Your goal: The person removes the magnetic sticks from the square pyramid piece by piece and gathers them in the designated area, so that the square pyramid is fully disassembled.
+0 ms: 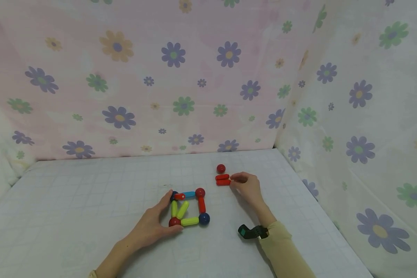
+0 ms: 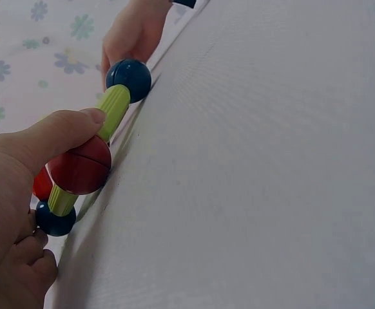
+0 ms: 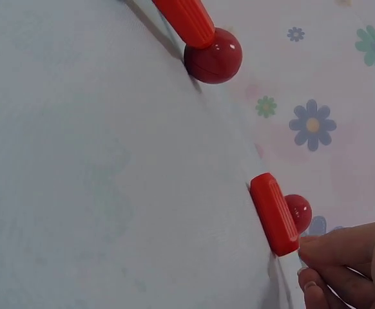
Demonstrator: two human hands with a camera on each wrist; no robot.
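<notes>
Thumb and fingers of my left hand (image 1: 153, 227) hold the left side of a square built from magnetic sticks and balls. The thumb lies at the red corner ball (image 2: 81, 166), the fingers by a blue one (image 2: 56, 219). Yellow-green sticks (image 1: 189, 221), a red stick (image 1: 202, 205) and a light-blue stick (image 1: 188, 194) form its sides. Another yellow-green stick (image 1: 183, 209) slants inside. At the right ends of two loose red sticks (image 1: 223, 182) are the fingertips of my right hand (image 1: 247, 189); whether they pinch one is unclear. In the right wrist view, one red stick (image 3: 274, 214) shows beside the fingers.
A loose red ball (image 1: 221, 168) lies just beyond the two red sticks. White cloth covers the table (image 1: 90, 204). Flowered curtains (image 1: 142, 85) stand along the back and both sides. A dark band (image 1: 253, 232) sits on my right wrist.
</notes>
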